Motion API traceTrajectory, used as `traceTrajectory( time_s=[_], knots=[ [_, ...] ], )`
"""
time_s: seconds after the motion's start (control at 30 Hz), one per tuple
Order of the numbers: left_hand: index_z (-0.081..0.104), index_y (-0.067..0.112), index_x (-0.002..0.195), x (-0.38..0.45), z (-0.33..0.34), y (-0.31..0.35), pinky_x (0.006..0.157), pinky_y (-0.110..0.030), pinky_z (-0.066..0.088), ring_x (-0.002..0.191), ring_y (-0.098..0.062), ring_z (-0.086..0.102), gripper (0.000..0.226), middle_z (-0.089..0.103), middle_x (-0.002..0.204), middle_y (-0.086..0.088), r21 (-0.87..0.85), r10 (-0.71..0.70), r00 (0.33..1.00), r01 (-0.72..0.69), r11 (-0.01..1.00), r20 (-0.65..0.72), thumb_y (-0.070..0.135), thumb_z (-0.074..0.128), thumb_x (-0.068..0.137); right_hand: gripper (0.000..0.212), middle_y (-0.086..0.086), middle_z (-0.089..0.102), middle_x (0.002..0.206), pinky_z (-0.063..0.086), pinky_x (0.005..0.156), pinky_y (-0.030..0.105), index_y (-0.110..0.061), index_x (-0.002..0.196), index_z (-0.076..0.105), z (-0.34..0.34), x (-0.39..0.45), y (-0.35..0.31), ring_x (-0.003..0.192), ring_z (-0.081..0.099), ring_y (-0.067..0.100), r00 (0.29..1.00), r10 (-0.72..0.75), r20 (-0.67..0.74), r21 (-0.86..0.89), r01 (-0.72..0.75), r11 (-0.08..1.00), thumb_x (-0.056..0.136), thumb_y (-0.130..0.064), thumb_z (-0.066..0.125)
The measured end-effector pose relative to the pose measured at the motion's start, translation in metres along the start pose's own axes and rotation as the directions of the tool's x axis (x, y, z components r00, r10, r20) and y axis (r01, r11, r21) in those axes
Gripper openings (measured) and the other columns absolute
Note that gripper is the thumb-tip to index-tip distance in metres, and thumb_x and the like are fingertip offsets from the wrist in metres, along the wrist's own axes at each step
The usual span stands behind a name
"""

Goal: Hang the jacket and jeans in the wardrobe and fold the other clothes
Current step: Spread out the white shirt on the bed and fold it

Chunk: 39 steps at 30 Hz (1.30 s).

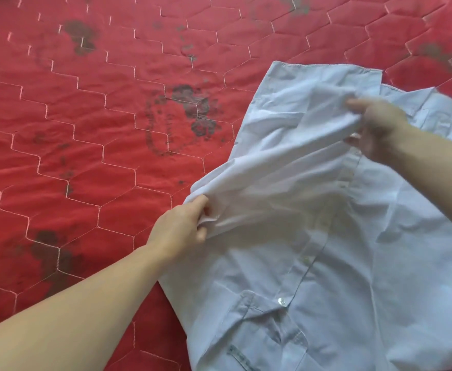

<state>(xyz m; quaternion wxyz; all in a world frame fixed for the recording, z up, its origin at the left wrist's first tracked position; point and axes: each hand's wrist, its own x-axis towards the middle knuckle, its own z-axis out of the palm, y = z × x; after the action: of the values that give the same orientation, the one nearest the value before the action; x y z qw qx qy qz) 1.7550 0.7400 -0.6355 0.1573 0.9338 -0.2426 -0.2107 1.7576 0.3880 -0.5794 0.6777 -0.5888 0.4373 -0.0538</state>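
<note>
A pale blue button-up shirt (pixel 339 236) lies on the right half of a red quilted bedspread (pixel 85 129), its button placket running down the middle and a chest pocket near the bottom. My left hand (pixel 182 226) pinches the shirt's left edge. My right hand (pixel 377 127) grips a fold of the cloth higher up near the placket. Between the two hands a strip of the shirt is lifted off the bed. No jacket or jeans are in view.
The red bedspread has white hexagon stitching and dark grey flower prints (pixel 192 108). It fills the whole left and top of the view.
</note>
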Motion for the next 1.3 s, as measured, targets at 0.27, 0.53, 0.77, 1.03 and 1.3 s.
traceTrajectory(
  time_s=[0.27,0.53,0.77,1.03,1.3],
  knots=[
    [0.049,0.024,0.108,-0.009,0.007,0.0,0.06,-0.038,0.043,0.07,-0.029,0.055,0.046,0.045,0.069,0.007,-0.014,0.006,0.997,-0.007,1.0,-0.073,0.004,0.061,0.069,0.023,0.001,0.056,0.087,0.047,0.077,0.034,-0.02,0.115,0.059,-0.017,0.001,0.027,0.082,0.058,0.022,0.982,0.149,-0.116,-0.318,-0.178,0.931,0.093,-0.025,0.055],
    [0.044,0.028,0.125,-0.038,0.017,-0.011,0.079,-0.036,0.043,0.094,-0.02,0.054,0.054,0.055,0.103,0.003,-0.322,-0.442,0.888,0.384,0.865,-0.128,0.033,0.072,0.078,0.037,0.008,0.056,0.106,0.043,0.085,0.044,-0.019,0.109,0.062,0.034,-0.114,0.144,0.099,0.056,0.033,0.826,-0.442,0.35,-0.788,0.515,0.337,0.077,-0.037,0.056],
    [0.058,0.029,0.094,-0.068,0.009,-0.015,0.064,-0.037,0.044,0.079,-0.033,0.058,0.026,0.06,0.076,-0.002,-0.335,-0.42,0.889,0.346,0.876,-0.18,0.01,0.051,0.078,0.049,-0.001,0.056,0.092,0.043,0.073,0.038,-0.027,0.108,0.056,0.047,-0.204,0.214,0.082,0.058,0.026,0.816,-0.136,0.562,-0.809,0.577,0.113,0.07,-0.057,0.049],
    [0.058,0.023,0.1,-0.077,-0.007,-0.031,0.065,-0.028,0.039,0.082,-0.023,0.058,0.022,0.062,0.094,-0.005,-0.535,-0.519,0.823,0.337,0.775,-0.233,0.01,0.06,0.082,0.006,-0.012,0.055,0.076,0.036,0.077,0.032,-0.021,0.094,0.06,0.026,-0.226,0.212,0.076,0.056,0.021,0.777,-0.062,0.626,-0.74,0.618,0.266,0.089,-0.024,0.06],
    [0.06,0.022,0.099,-0.138,0.04,-0.001,0.075,-0.033,0.041,0.091,-0.022,0.059,0.041,0.056,0.09,0.005,0.012,0.366,0.9,-0.379,0.925,0.237,0.058,0.061,0.079,0.051,-0.004,0.053,0.083,0.033,0.073,0.035,-0.023,0.084,0.055,-0.018,-0.294,0.254,0.072,0.056,0.022,0.725,-0.13,0.676,-0.735,0.676,-0.051,0.066,-0.071,0.057]
  ],
)
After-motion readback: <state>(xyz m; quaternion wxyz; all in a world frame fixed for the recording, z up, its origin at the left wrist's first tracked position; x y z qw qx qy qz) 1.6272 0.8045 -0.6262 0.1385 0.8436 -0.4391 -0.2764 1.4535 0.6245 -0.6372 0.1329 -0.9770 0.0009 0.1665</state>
